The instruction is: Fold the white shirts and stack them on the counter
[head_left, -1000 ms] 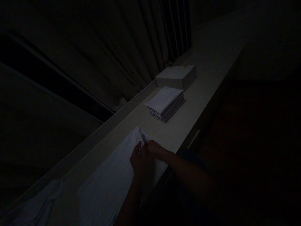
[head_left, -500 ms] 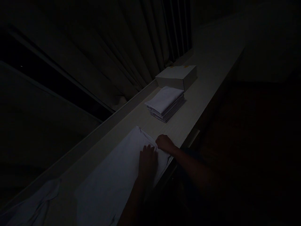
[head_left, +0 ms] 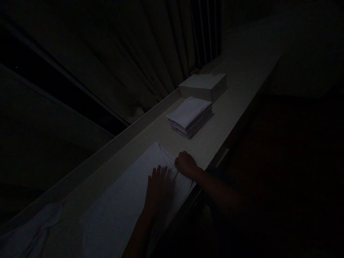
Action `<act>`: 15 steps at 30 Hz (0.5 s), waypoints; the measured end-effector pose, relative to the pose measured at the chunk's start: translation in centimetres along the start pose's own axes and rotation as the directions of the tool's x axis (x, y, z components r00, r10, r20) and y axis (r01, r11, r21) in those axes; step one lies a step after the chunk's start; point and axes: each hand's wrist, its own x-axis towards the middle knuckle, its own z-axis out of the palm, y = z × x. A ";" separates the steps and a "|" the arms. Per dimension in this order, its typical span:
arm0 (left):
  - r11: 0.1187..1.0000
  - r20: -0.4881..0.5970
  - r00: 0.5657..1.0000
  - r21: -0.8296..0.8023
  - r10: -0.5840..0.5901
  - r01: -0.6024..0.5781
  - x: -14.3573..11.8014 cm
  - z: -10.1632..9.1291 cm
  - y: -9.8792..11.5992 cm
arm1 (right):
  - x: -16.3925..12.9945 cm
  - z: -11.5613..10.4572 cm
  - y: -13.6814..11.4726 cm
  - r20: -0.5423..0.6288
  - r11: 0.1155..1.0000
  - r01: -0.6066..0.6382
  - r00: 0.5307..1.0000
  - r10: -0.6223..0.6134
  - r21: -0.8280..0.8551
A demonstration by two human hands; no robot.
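A white cloth (head_left: 120,200) lies spread along the long pale counter (head_left: 150,134). My left hand (head_left: 158,188) rests on it with fingers spread. Beside it, my right hand (head_left: 186,165) is closed on the cloth's far edge, its fingers curled in a pinch. Small creases run through the fabric between the two hands. Beyond them sits a neat stack of folded white cloths (head_left: 190,116), apart from both hands. The picture is very dark, so fine detail of the fabric is lost.
A white box (head_left: 204,86) stands behind the stack. Another crumpled cloth (head_left: 34,229) lies at the lower left. Curtains (head_left: 150,53) hang along the counter's raised back edge. The front edge drops to a dark floor (head_left: 290,150), with an open drawer or ledge (head_left: 222,157) below it.
My left hand has slid left across the cloth and its fingers have spread. My right hand has moved slightly left, still closed on the edge. The view has shifted a little.
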 end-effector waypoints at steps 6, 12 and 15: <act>0.990 0.048 0.998 0.136 0.026 -0.033 -3.5 2.4 -0.7 | 0.2 0.6 -0.1 -0.008 0.999 0.026 1.000 -0.027 -0.034; 0.994 -0.008 0.999 0.105 0.041 -0.040 -4.2 2.8 -0.5 | 2.8 0.9 -0.8 -0.087 0.980 -0.038 0.995 0.056 0.197; 0.997 -0.024 0.999 0.069 0.034 -0.033 -4.2 2.6 -0.6 | 6.5 1.1 -1.6 -0.070 0.951 -0.098 0.990 0.124 0.292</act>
